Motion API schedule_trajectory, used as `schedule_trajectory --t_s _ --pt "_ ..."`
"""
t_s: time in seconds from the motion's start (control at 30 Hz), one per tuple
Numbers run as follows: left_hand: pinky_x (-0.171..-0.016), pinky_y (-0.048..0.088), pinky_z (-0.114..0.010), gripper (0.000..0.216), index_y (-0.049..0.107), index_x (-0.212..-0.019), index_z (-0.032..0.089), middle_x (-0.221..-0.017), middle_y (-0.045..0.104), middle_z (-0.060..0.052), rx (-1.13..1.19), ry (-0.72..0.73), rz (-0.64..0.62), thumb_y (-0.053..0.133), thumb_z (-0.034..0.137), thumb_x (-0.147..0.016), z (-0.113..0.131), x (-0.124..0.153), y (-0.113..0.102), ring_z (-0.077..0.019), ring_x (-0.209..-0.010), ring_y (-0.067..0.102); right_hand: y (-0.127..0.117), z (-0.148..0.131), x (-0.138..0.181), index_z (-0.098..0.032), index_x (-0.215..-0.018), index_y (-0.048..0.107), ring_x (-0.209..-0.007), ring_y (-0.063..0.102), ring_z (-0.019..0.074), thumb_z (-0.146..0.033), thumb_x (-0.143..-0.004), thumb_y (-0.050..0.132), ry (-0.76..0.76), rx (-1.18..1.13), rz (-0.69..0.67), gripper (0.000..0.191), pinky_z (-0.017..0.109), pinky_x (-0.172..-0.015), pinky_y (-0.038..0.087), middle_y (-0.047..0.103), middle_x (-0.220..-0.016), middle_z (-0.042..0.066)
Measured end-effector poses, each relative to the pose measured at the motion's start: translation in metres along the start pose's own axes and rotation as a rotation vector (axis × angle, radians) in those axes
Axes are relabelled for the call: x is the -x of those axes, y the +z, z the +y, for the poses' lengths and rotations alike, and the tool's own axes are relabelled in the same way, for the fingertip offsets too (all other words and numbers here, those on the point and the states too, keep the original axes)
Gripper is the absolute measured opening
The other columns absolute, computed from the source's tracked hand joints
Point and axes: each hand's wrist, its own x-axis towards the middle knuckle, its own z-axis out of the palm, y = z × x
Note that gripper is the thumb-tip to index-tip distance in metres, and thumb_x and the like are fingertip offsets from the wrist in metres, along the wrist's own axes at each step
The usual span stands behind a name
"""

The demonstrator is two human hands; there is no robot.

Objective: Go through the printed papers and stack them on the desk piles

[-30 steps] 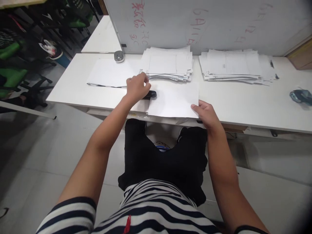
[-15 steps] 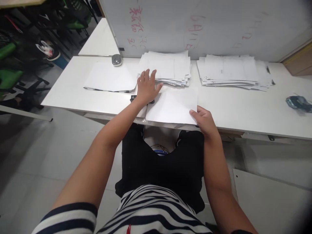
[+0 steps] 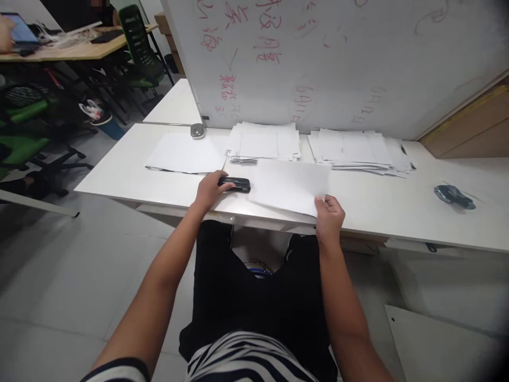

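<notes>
My left hand (image 3: 212, 189) is closed on the rear end of a black stapler (image 3: 238, 184) lying on the white table. My right hand (image 3: 330, 215) pinches the near right corner of some white paper (image 3: 290, 185), thumb on top. The paper's right side is lifted a little off the table, and its left edge lies close to the stapler's front end. How many sheets are in it I cannot tell. Left of the stapler lies another flat batch of white paper (image 3: 185, 153) with a dark near edge.
Two uneven paper stacks, one in the middle (image 3: 264, 142) and one to the right (image 3: 350, 148), lie against a whiteboard (image 3: 318, 63). A small grey-white device (image 3: 197, 131) stands at the back left. A crumpled blue-grey item (image 3: 454, 196) lies far right. People sit at a wooden desk (image 3: 79, 50) behind.
My left hand has come off the paper, moved left and nearer, and taken hold of the stapler. My right hand still grips the paper's corner, now raised slightly. The head view has tilted up.
</notes>
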Motion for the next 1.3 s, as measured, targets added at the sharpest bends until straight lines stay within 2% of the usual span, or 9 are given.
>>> schedule_trajectory --t_s 0.13,0.27,0.47,0.87,0.97,1.07,1.13,1.2,1.3 --pt "-0.081 0.042 -0.034 0.039 0.060 -0.110 0.024 -0.107 0.068 -0.007 -0.027 0.024 0.025 0.062 0.051 -0.083 -0.001 -0.002 0.002 -0.0253 -0.099 0.060 -0.003 -0.001 -0.002 -0.022 -0.084 0.061 -0.076 0.061 0.0145 -0.046 -0.072 0.071 0.023 -0.209 0.126 0.028 0.028 -0.072 0.051 0.061 -0.075 -0.004" --pt "-0.078 0.041 -0.035 0.041 0.060 -0.102 0.022 -0.099 0.066 -0.007 -0.113 0.144 0.024 0.063 0.056 -0.080 0.001 0.000 0.001 -0.0262 -0.095 0.058 -0.010 -0.007 -0.003 -0.021 -0.094 0.065 -0.083 0.065 0.0160 -0.043 -0.068 0.077 0.110 -0.306 -0.015 0.036 0.032 -0.079 0.054 0.068 -0.087 -0.001" --pt "-0.069 0.037 -0.034 0.040 0.055 -0.092 0.022 -0.091 0.061 -0.008 -0.195 0.085 0.032 0.060 0.061 -0.080 0.004 0.001 0.002 -0.0259 -0.088 0.055 -0.020 -0.014 -0.007 -0.023 -0.097 0.065 -0.080 0.068 0.0192 -0.049 -0.068 0.077 0.195 -0.207 -0.244 0.042 0.033 -0.070 0.057 0.071 -0.087 0.000" --pt "-0.070 0.038 -0.035 0.039 0.055 -0.089 0.022 -0.089 0.061 -0.009 -0.219 0.057 0.072 0.058 0.060 -0.081 0.007 0.000 0.004 -0.0259 -0.087 0.054 -0.018 -0.009 -0.012 -0.022 -0.094 0.064 -0.080 0.067 0.0177 -0.049 -0.068 0.076 0.161 -0.263 -0.209 0.040 0.030 -0.068 0.056 0.069 -0.083 0.000" --pt "-0.066 0.036 -0.034 0.041 0.055 -0.085 0.021 -0.086 0.060 -0.008 -0.183 0.059 0.066 0.060 0.062 -0.079 0.005 -0.004 0.006 -0.0241 -0.082 0.054 -0.033 -0.012 -0.059 -0.021 -0.087 0.060 -0.074 0.063 0.0146 -0.050 -0.066 0.076 0.073 -0.190 -0.076 0.040 0.027 -0.063 0.053 0.064 -0.077 -0.003" --pt "-0.065 0.035 -0.033 0.043 0.055 -0.084 0.021 -0.084 0.060 -0.008 -0.128 0.073 0.064 0.060 0.063 -0.077 0.003 -0.007 0.006 -0.0227 -0.078 0.053 -0.054 -0.033 -0.145 -0.020 -0.083 0.061 -0.067 0.057 0.0133 -0.046 -0.064 0.076 -0.177 0.101 0.108 0.036 0.029 -0.065 0.049 0.056 -0.067 -0.005" --pt "-0.065 0.035 -0.034 0.041 0.056 -0.085 0.020 -0.084 0.061 -0.008 -0.122 0.061 0.077 0.061 0.061 -0.078 0.005 -0.006 0.005 -0.0229 -0.079 0.054 -0.066 -0.050 -0.201 -0.022 -0.078 0.064 -0.066 0.054 0.0155 -0.042 -0.064 0.075 -0.283 0.398 0.018 0.027 0.034 -0.070 0.047 0.055 -0.062 -0.003" --pt "-0.066 0.036 -0.034 0.040 0.056 -0.086 0.020 -0.085 0.061 -0.009 -0.141 0.043 0.079 0.061 0.059 -0.078 0.007 -0.005 0.003 -0.0238 -0.081 0.055 -0.075 -0.059 -0.241 -0.024 -0.069 0.062 -0.073 0.058 0.0222 -0.035 -0.059 0.078 -0.297 0.440 0.015 0.022 0.041 -0.077 0.046 0.050 -0.055 -0.003" --pt "-0.067 0.038 -0.035 0.038 0.056 -0.086 0.020 -0.086 0.062 -0.009 -0.177 0.038 0.068 0.061 0.058 -0.079 0.009 -0.003 0.002 -0.0247 -0.082 0.056 -0.075 -0.054 -0.261 -0.028 -0.060 0.054 -0.099 0.058 0.0325 -0.024 -0.056 0.078 -0.294 0.449 0.050 0.025 0.049 -0.093 0.038 0.058 -0.065 0.005"
